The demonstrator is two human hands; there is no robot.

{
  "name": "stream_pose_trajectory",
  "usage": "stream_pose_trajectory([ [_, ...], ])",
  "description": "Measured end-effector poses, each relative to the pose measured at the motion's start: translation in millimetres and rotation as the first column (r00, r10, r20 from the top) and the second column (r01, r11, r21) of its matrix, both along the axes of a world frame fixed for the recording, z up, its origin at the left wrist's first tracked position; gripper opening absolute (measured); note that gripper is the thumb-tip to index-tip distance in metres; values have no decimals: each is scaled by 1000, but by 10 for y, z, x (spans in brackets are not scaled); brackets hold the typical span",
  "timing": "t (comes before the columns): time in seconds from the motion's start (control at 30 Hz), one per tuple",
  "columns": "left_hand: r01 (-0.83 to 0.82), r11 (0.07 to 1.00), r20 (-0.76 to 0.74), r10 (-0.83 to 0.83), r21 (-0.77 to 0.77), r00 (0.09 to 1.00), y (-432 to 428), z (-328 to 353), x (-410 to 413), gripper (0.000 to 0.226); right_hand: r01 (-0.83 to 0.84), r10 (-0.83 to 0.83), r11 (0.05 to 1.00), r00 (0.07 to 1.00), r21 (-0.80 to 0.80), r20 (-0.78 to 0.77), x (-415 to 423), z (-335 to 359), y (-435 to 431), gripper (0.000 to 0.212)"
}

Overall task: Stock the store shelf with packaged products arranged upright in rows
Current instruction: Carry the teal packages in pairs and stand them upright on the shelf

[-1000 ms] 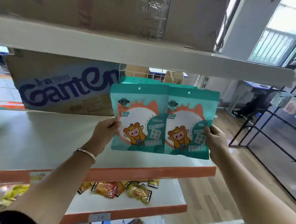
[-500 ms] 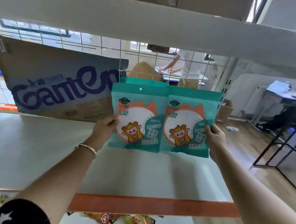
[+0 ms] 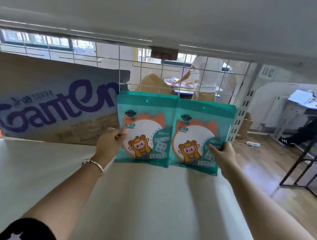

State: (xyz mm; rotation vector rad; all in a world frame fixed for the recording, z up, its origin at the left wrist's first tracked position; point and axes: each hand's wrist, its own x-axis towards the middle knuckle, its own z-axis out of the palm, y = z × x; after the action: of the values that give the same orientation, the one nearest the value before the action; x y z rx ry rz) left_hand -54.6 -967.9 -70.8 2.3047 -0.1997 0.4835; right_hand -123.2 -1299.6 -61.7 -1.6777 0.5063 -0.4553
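1. Currently, two teal pouches stand upright side by side at the back of the shelf (image 3: 148, 203), printed fronts facing outward. This is the orientation the task calls for.
2. The left hand (image 3: 111, 144) pinches the outer edge of the left pouch (image 3: 145, 130). Its thumb lies on the front face and its fingers are hidden behind. A bracelet (image 3: 94, 165) sits on that wrist.
3. The right hand (image 3: 224, 156) grips the outer edge of the right pouch (image 3: 201, 138) in the same way, thumb in front.
4. Holding only the outer edges leaves the inner edges free to meet. They touch, or overlap slightly, at the centre.
5. The lower edges appear to meet the shelf surface, though contact cannot be confirmed. A further teal edge shows behind the left pouch, which suggests a row is forming there.
6. The wire grid (image 3: 105, 60) is close behind the pouches and would probably serve as a backstop against tipping rearward.
7. A cardboard box (image 3: 52, 101) stands just left of the pouches, so the row cannot extend in that direction.
8. Judgement: placement is nearly complete. Thin pouches may slump forward on release.
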Motion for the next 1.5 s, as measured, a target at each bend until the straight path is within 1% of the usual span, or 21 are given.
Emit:
stream_pose_trajectory([
  [0.13,25,999,63,-23,-33,998,-84,6,60,23,34,-33,999,999,-26,20,46,13,-82,23],
  [0.3,31,999,49,-29,-40,998,-78,-51,131,24,39,-38,997,999,-65,17,87,17,-98,24],
  [0.47,-7,1000,63,6,20,998,-83,-88,153,27,73,-72,995,997,-69,23,96,-12,-86,20],
  [0.53,-54,998,41,52,41,998,-74,-77,148,30,93,-92,993,996,-79,15,74,-8,-86,24],
  [0.6,-100,995,-1,100,-11,995,-49,-44,116,36,120,-120,987,993,-105,5,51,-10,-90,35],
  [0.67,-127,991,-27,126,-51,992,-6,-2,66,40,143,-146,982,989,-125,-17,15,-16,-94,43],
  [0.7,-124,991,-31,123,-45,992,23,2,46,39,154,-160,981,986,-122,-38,-6,-26,-98,43],
  [0.73,-111,993,-37,110,-26,993,52,8,19,38,161,-170,980,983,-118,-66,-26,-37,-97,40],
  [0.83,-36,997,-128,44,70,991,147,11,-117,37,159,-187,976,963,-149,-193,-153,-31,-38,34],
  [0.9,25,994,-173,-5,110,985,201,30,-267,39,109,-157,977,951,-184,-266,-274,11,37,33],
  [0.97,80,985,-223,-45,150,974,252,89,-442,44,17,-79,979,949,-202,-304,-426,109,146,30],
  [1.07,131,940,-300,-32,315,954,323,183,-698,51,-155,87,973,932,-170,-353,-702,241,308,30],
  [1.17,174,885,-306,-37,432,951,406,273,-995,49,-314,216,932,882,-179,-419,-1045,312,440,36],
  [1.27,206,844,-304,-54,495,951,484,353,-1349,47,-399,271,891,850,-217,-452,-1396,365,538,38],
  [1.33,239,831,-336,-68,502,940,561,389,-1591,46,-432,304,875,842,-220,-446,-1583,382,629,38],
  [1.4,264,850,-383,-80,455,920,671,429,-1814,44,-488,363,851,813,-194,-454,-1734,418,772,38],
  [1.5,262,872,-427,-68,414,902,885,456,-2111,44,-557,433,812,774,-171,-462,-1875,463,1034,30],
])
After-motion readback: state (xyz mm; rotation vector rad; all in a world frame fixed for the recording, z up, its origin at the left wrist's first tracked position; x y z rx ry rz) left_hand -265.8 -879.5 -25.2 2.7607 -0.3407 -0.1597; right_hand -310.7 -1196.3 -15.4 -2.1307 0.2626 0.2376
